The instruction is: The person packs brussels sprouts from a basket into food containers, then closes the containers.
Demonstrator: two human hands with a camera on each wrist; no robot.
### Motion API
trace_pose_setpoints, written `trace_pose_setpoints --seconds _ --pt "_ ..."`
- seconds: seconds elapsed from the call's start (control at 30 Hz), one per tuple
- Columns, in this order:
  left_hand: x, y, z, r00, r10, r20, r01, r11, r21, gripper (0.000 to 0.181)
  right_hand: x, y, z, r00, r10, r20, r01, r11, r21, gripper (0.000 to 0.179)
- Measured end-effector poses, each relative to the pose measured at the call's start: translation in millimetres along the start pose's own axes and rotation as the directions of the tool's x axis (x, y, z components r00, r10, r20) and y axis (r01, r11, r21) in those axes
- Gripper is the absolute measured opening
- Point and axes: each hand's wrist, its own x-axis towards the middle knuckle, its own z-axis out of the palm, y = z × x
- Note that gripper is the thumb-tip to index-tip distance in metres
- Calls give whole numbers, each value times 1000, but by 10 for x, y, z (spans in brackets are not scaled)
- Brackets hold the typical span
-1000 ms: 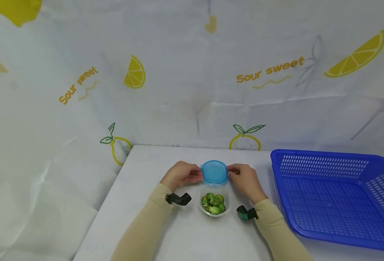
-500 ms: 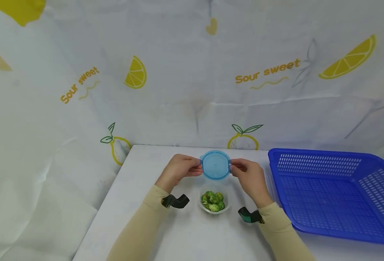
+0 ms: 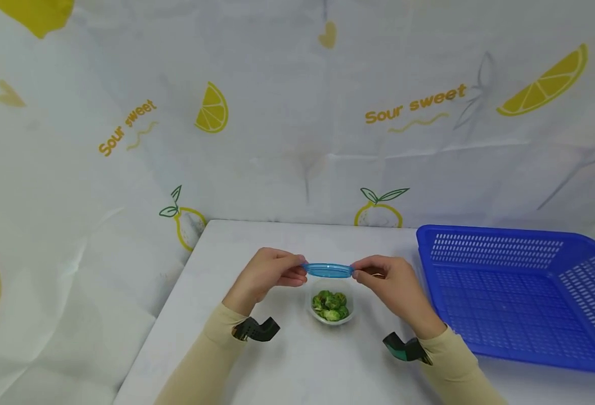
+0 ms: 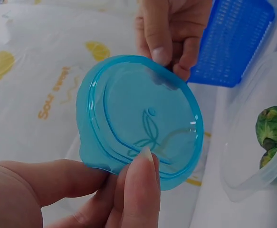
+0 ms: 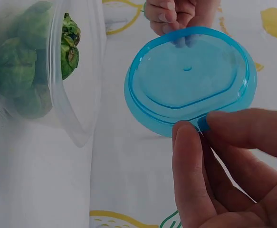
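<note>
A translucent blue lid (image 3: 329, 270) is held between both hands, just beyond and above a clear plastic container (image 3: 332, 323). In the head view it appears almost edge-on. My left hand (image 3: 269, 274) pinches its left edge with thumb and fingers. At the opposite edge my right hand (image 3: 395, 286) pinches a small tab, seen close in the right wrist view, where the lid (image 5: 190, 71) shows its raised rim. Several Brussels sprouts (image 3: 330, 305) lie in the uncovered container, which stands on the white table.
A large blue plastic basket (image 3: 505, 304) stands on the right of the white table (image 3: 297, 371), beside my right forearm. Behind the table hangs a white sheet (image 3: 277, 140) printed with lemons and lettering. Each wrist wears a black camera mount (image 3: 257, 329).
The lid has risen from beyond the container, then tipped from showing its broad face to nearly edge-on and come nearer. Both hands moved with it, keeping their pinch. The container stayed put.
</note>
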Motion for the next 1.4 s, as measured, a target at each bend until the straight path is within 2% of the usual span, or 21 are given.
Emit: trace_pose_setpoints --seconds 0.27,0.43,0.6,0.8,1.1,1.4 --pt "-118 -22 0 1000 10 15 -11 998 59 24 -48 -32 -24 1000 2 29 -2 1000 -13 15" --pt "-158 -98 37 1000 5 16 -6 996 90 23 -77 -37 9 998 57 37 -57 998 -5 17" --pt "-169 -209 85 1000 -19 21 16 994 106 27 -104 10 73 994 104 43 -104 995 -2 23" --pt "-146 -209 117 999 -37 40 32 991 131 44 -63 56 81 993 108 41 -107 994 -17 26" --pt "-142 -188 161 997 -37 62 24 979 204 36 -25 89 66 987 147 65 -145 989 -32 27" --pt "-131 -256 223 999 -18 31 10 970 242 34 -11 138 121 988 144 60 -140 988 -71 22"
